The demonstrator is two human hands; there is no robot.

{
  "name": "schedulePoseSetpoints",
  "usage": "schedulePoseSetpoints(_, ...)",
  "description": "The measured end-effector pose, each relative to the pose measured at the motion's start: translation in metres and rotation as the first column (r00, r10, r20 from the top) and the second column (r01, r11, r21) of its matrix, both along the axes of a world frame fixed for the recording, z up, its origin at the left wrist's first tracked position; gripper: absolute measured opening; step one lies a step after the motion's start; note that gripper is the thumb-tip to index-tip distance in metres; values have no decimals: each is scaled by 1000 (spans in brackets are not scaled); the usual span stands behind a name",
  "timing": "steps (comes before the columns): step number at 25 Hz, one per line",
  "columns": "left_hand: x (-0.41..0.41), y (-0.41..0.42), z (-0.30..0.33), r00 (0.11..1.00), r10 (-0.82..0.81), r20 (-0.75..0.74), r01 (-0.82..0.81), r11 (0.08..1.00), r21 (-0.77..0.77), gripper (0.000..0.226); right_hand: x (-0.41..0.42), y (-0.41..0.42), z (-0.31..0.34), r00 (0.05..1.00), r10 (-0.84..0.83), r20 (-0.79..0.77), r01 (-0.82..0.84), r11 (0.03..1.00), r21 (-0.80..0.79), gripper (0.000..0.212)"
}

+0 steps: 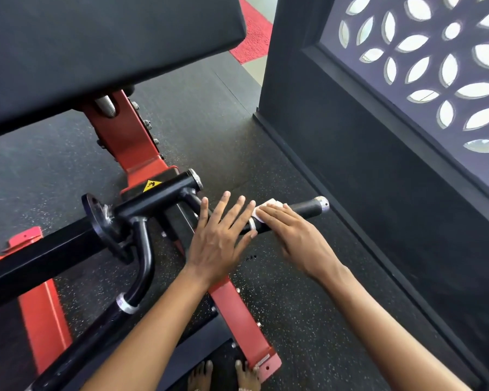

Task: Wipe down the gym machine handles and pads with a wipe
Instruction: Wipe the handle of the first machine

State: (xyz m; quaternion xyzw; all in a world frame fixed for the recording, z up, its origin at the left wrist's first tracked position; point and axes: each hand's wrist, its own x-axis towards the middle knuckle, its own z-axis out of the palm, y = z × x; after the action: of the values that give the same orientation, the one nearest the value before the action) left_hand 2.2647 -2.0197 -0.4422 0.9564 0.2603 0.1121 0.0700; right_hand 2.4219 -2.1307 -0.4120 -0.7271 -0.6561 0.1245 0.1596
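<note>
White wipe (268,208) under flat right hand (291,232) fingers (274,214) on handle (305,211); left hand (218,235) fingers splayed.

The right hand (290,231) is covering most of the white wipe (270,208), and the left hand (219,238) is hiding part of the black handle (305,208). The top and left edges are cutting off the black pad (96,52). The bottom edge is cropping bare toes (223,375).
</note>
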Motion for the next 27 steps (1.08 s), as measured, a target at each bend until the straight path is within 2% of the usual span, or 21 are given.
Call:
schedulePoseSetpoints(2, 0, 4, 1, 998, -54, -28, 56, 996, 74, 55, 15, -12, -3, 999, -39, 13, 39, 999, 22, 64)
schedulePoseSetpoints(4, 1, 8, 2, 992, -116, -40, 120, 986, 112, 56, 28, -24, -8, 964, -264, -13, 264, 962, 72, 69)
schedulePoseSetpoints(5, 2, 11, 3, 987, -152, -43, 156, 981, 115, 57, 32, -28, -10, 904, -423, -60, 427, 899, 99, 67)
schedulePoseSetpoints(7, 3, 18, 2, 976, -212, -52, 217, 969, 123, 58, 28, -30, -12, 714, -663, -224, 695, 708, 120, 55)
schedulePoseSetpoints(9, 3, 20, 1, 968, -249, -42, 252, 962, 103, 58, 10, -23, -11, 482, -773, -411, 865, 494, 85, 40)
schedulePoseSetpoints(11, 5, 20, 0, 966, -257, -13, 257, 964, 69, 57, -18, -8, -3, 204, -822, -532, 957, 281, -69, 34)
schedulePoseSetpoints(13, 6, 20, -1, 967, -255, 12, 254, 966, 51, 57, -53, 8, 5, 33, -795, -606, 953, 208, -221, 30)
schedulePoseSetpoints(14, 6, 20, -1, 967, -256, 18, 255, 966, 41, 57, -71, 14, 7, 3, -764, -645, 938, 225, -263, 29)
schedulePoseSetpoints(17, 6, 21, 0, 966, -258, 32, 257, 966, 20, 58, -111, 22, 7, 17, -715, -699, 893, 325, -311, 28)
schedulePoseSetpoints(18, 5, 21, 0, 967, -253, 39, 253, 967, 9, 57, -112, 22, 3, -19, -692, -722, 888, 320, -330, 27)
schedulePoseSetpoints(22, 4, 18, 0, 972, -228, 51, 229, 973, -28, 56, -53, 23, -7, -373, -483, -793, 875, 102, -474, 18)
schedulePoseSetpoints(23, 4, 18, 0, 972, -227, 53, 229, 973, -34, 55, -34, 21, -5, -429, -418, -801, 862, 76, -501, 20)
schedulePoseSetpoints(25, 4, 19, -1, 973, -224, 52, 226, 973, -38, 54, -4, 14, 1, -532, -251, -809, 827, 54, -560, 24)
schedulePoseSetpoints(27, 4, 18, -2, 976, -211, 58, 214, 976, -42, 54, 10, 6, 4, -668, 1, -745, 737, 140, -661, 17)
